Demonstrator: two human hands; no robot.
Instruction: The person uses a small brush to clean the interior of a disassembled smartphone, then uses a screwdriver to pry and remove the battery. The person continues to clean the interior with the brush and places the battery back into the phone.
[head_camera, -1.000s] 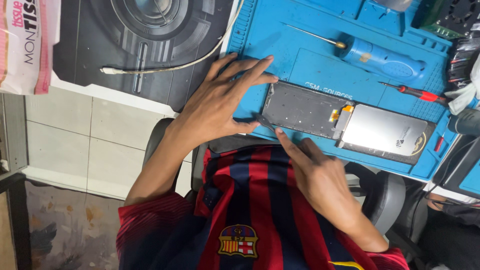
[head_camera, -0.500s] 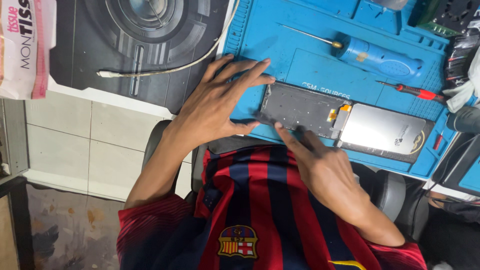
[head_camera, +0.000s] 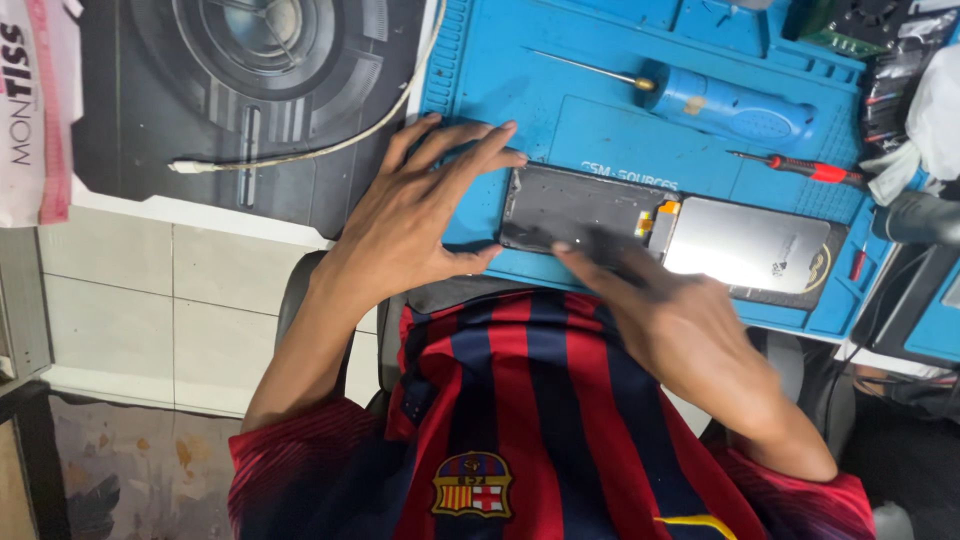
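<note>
L hand (head_camera: 415, 215) flat, grip wide, steadying phone (head_camera: 580, 210); R hand (head_camera: 660, 310) blurred, grip unclear.

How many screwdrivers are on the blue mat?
2. A blue electric screwdriver lies at the far side; a small red screwdriver lies just below it, right of centre. Others may be out of view.
</note>
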